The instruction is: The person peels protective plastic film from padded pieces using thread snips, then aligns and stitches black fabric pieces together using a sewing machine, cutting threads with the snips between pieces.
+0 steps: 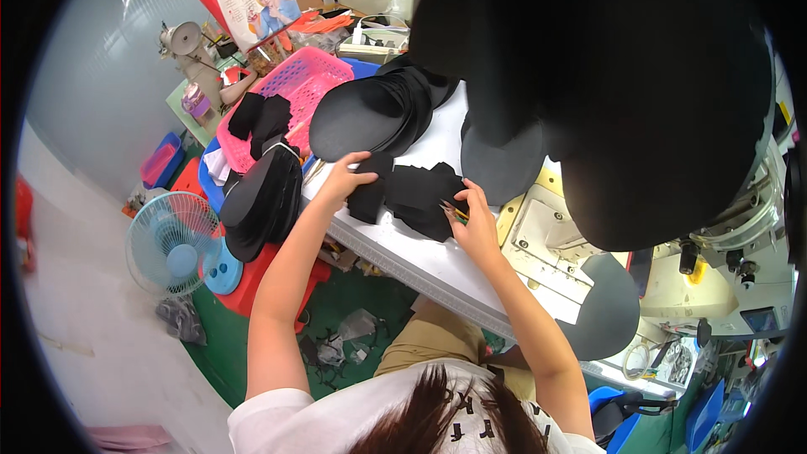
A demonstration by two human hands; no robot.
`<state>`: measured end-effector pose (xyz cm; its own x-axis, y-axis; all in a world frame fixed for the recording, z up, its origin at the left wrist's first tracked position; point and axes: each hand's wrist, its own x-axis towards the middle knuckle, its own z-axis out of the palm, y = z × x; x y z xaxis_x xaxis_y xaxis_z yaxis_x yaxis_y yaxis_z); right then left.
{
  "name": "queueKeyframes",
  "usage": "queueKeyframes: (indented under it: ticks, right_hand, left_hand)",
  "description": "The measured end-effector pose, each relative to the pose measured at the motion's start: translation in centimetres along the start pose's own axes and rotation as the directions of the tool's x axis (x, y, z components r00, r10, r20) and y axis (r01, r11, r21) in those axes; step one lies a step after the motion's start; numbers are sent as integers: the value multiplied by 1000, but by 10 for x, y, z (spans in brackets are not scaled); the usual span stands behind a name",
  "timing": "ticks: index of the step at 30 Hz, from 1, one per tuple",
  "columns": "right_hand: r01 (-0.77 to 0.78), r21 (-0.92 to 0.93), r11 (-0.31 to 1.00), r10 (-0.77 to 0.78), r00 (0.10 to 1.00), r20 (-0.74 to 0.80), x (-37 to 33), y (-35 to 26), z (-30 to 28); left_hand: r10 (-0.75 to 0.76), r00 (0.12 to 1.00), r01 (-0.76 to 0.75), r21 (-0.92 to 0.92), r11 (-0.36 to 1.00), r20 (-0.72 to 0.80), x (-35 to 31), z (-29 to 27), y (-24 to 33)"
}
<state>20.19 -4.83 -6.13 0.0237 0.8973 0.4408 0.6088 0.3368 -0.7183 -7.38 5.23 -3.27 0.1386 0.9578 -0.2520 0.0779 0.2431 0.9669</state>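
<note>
My left hand (343, 178) has its thumb and forefinger closed on the edge of a narrow black fabric piece (370, 192) at the white table's front edge. Beside it lies a small pile of black fabric pieces (418, 200). My right hand (477, 225) is at the pile's right side, fingers curled round a small pointed tool (460, 213) with a yellow part; its exact kind is unclear. Behind the hands rests a stack of rounded black pieces (357, 118). Another rounded black piece (504, 160) lies beyond my right hand.
A sewing machine's pale bed (538, 231) adjoins the table on the right. A large dark blurred shape (639, 101) hides much of the upper right. Left are a pink basket (307, 67), a tied black bundle (265, 200) and a blue fan (178, 244). Scraps litter the green floor.
</note>
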Motion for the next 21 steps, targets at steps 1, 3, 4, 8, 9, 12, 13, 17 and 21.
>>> queueKeyframes:
  ticks: [1, 3, 4, 8, 9, 12, 13, 17, 21]
  right_hand:
    - [1, 1, 1000, -1, 1000, 0, 0, 0, 0]
    - [0, 34, 999, 1, 999, -40, -1, 1, 3]
    - [0, 50, 999, 3, 998, -55, -2, 1, 5]
    - [-5, 162, 987, 27, 991, -134, -5, 2, 11]
    - [-42, 190, 981, 69, 988, -135, -6, 3, 11]
    - [-138, 304, 943, 195, 966, -168, -12, 10, 5]
    - [-107, 401, 910, 205, 956, -211, -15, 13, 2]
    - [-221, 203, 954, 269, 931, -249, -34, 29, -19]
    - [-194, 97, 976, 206, 969, -136, -34, 36, -26]
  left_hand:
    - [94, 990, -95, -6, 995, -103, -9, -4, 9]
    - [297, 939, -333, -237, 913, -173, -29, -11, 32]
    - [365, 910, -414, -381, 826, -197, -38, -10, 44]
    - [486, 854, -484, -628, 609, -187, -68, 44, 51]
    - [521, 827, -527, -612, 590, -210, -70, 69, 39]
    - [293, 914, -387, -395, 833, -280, -77, 131, -9]
    - [215, 905, -308, -217, 926, -367, -78, 142, -24]
    - [657, 671, -436, 532, 725, -345, -86, 134, -56]
    - [916, 400, -355, 919, 173, -17, -85, 114, -35]
